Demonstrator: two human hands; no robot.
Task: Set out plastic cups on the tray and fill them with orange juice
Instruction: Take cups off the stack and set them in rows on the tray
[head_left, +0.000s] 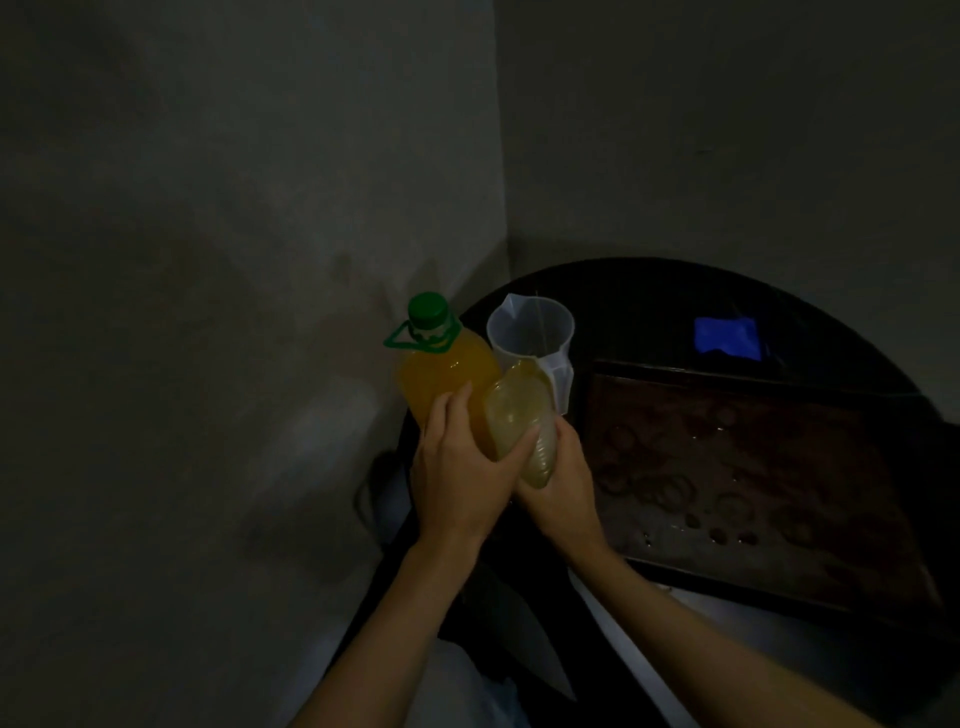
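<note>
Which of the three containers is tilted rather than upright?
The plastic cup stack, held between the left hand and right hand; the green-capped juice bottle and the clear jug behind it stand upright.

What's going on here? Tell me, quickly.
A person holds what looks like a stack of plastic cups, tilted, in both hands: the right hand grips its lower end and the left hand wraps its side. Close behind stands the orange juice bottle, its green cap on, next to a clear jug. The tray to the right holds no cups yet, only ring marks and droplets.
</note>
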